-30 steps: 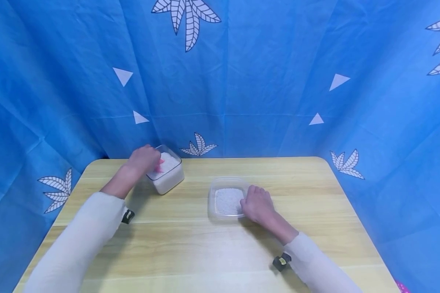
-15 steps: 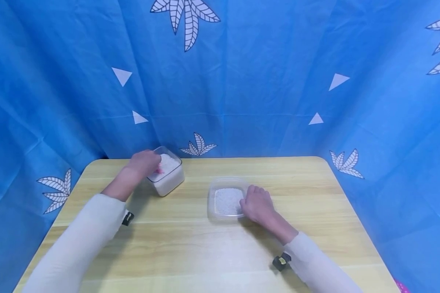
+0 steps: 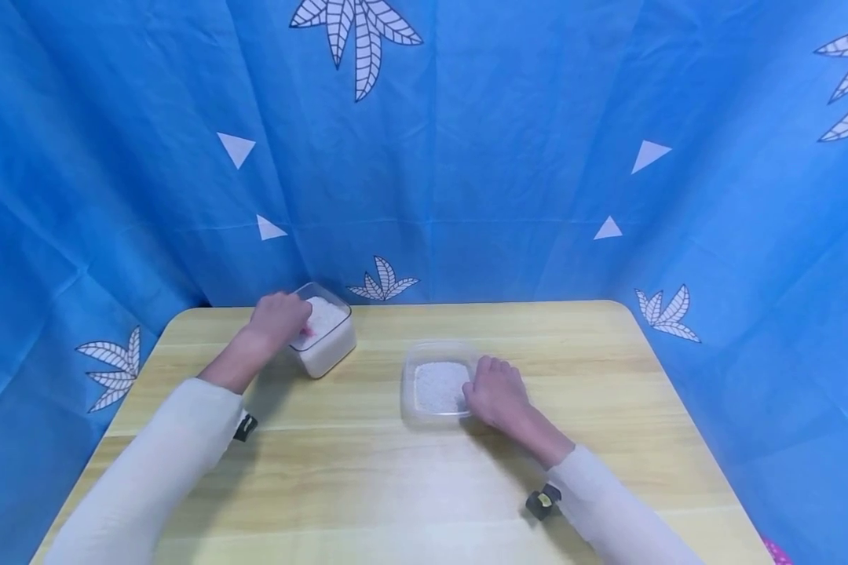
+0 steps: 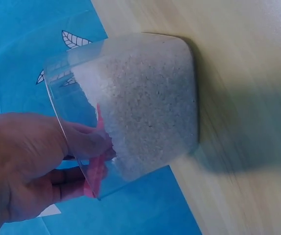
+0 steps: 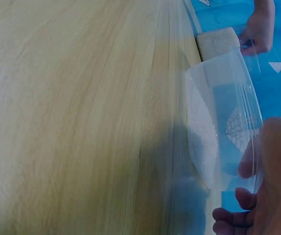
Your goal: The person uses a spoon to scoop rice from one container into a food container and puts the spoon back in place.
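Note:
My left hand [image 3: 280,318] reaches over the rim of a tall clear container [image 4: 150,103] of white rice at the back left. In its fingers it pinches a thin pink plastic piece [image 4: 97,166], which lies against the rice inside the wall; much of this piece is hidden by the hand. My right hand [image 3: 496,395] grips the right rim of a shallower clear plastic container [image 3: 410,392], thumb inside the wall and fingers outside. Rice [image 3: 440,388] also covers the bottom of this second container, which stands on the table.
Both containers stand on a light wooden table [image 3: 367,479], the tall one close to its back edge. A blue curtain [image 3: 509,157] with leaf prints hangs right behind the table and along both sides.
My left hand has sunk slightly into the tall container, and less of the pink piece shows now in the head view. The right hand and its container have stayed in place.

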Action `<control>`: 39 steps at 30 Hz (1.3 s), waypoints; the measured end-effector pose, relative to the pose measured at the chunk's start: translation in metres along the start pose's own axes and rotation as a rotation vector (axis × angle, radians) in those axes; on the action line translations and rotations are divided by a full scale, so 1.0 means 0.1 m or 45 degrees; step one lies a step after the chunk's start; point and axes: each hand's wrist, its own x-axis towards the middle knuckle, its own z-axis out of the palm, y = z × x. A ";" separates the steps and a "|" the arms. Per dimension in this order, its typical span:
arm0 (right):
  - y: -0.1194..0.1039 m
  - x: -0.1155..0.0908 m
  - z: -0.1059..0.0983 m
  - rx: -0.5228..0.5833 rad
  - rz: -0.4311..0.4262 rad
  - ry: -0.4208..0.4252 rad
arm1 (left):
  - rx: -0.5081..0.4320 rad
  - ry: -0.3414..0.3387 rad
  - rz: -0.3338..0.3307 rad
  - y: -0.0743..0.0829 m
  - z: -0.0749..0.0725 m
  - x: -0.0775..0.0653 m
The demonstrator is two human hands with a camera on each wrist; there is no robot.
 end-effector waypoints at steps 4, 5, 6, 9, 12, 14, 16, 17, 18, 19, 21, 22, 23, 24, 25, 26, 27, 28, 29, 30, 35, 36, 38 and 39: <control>-0.01 0.00 -0.02 -0.007 0.005 -0.020 | -0.019 0.019 -0.010 -0.02 0.00 0.00; -0.01 0.00 -0.02 -0.006 0.006 -0.023 | -0.034 0.023 -0.013 -0.02 0.00 0.00; -0.01 0.00 -0.03 -0.005 0.006 -0.025 | -0.049 0.024 -0.016 -0.03 0.00 0.00; -0.01 -0.01 -0.05 0.006 0.008 -0.026 | -0.083 0.020 -0.027 -0.05 -0.01 0.00; 0.01 0.00 -0.05 0.006 0.006 -0.021 | -0.100 0.010 -0.033 -0.06 -0.04 0.00; 0.01 0.00 -0.05 0.007 0.005 -0.019 | -0.118 0.002 -0.034 -0.06 -0.05 0.00; 0.02 0.01 -0.05 0.004 0.004 -0.016 | -0.144 -0.001 -0.035 -0.06 -0.06 -0.01; 0.02 0.01 -0.05 0.002 0.004 -0.014 | -0.158 0.000 -0.037 -0.06 -0.07 -0.01; 0.02 0.01 -0.04 0.001 0.004 -0.013 | -0.169 0.002 -0.041 -0.07 -0.07 -0.02; 0.02 0.01 -0.05 0.005 0.006 -0.013 | -0.175 0.005 -0.042 -0.07 -0.07 -0.03; 0.02 0.02 -0.04 0.004 0.008 -0.010 | -0.193 0.018 -0.046 -0.07 -0.09 -0.05; 0.02 0.02 -0.04 0.005 0.009 -0.009 | -0.200 0.022 -0.051 -0.07 -0.09 -0.07; 0.02 0.02 -0.04 0.003 0.009 -0.008 | -0.204 0.027 -0.059 -0.08 -0.09 -0.08; 0.02 0.02 -0.04 0.002 0.011 -0.009 | -0.214 0.030 -0.066 -0.08 -0.09 -0.09; 0.01 0.01 -0.04 0.004 0.012 -0.010 | -0.222 0.031 -0.069 -0.08 -0.10 -0.10; 0.01 0.01 -0.04 0.005 0.013 -0.010 | -0.225 0.033 -0.073 -0.09 -0.10 -0.12; 0.01 0.01 -0.04 0.006 0.015 -0.011 | -0.227 0.032 -0.075 -0.09 -0.09 -0.13; 0.00 0.00 -0.04 0.008 0.018 -0.014 | -0.232 0.034 -0.079 -0.10 -0.09 -0.14; 0.00 0.00 -0.04 0.011 0.021 -0.017 | -0.238 0.035 -0.080 -0.11 -0.09 -0.15; -0.01 -0.01 -0.04 0.015 0.023 -0.021 | -0.247 0.036 -0.078 -0.11 -0.09 -0.16; -0.03 -0.02 -0.04 0.025 0.028 -0.033 | -0.304 0.043 -0.096 -0.15 -0.11 -0.22; -0.03 -0.02 -0.04 0.028 0.027 -0.033 | -0.312 0.045 -0.100 -0.16 -0.12 -0.23; -0.03 -0.02 -0.04 0.032 0.027 -0.032 | -0.330 0.042 -0.110 -0.17 -0.13 -0.25; -0.03 -0.02 -0.04 0.034 0.027 -0.031 | -0.335 0.043 -0.112 -0.18 -0.14 -0.26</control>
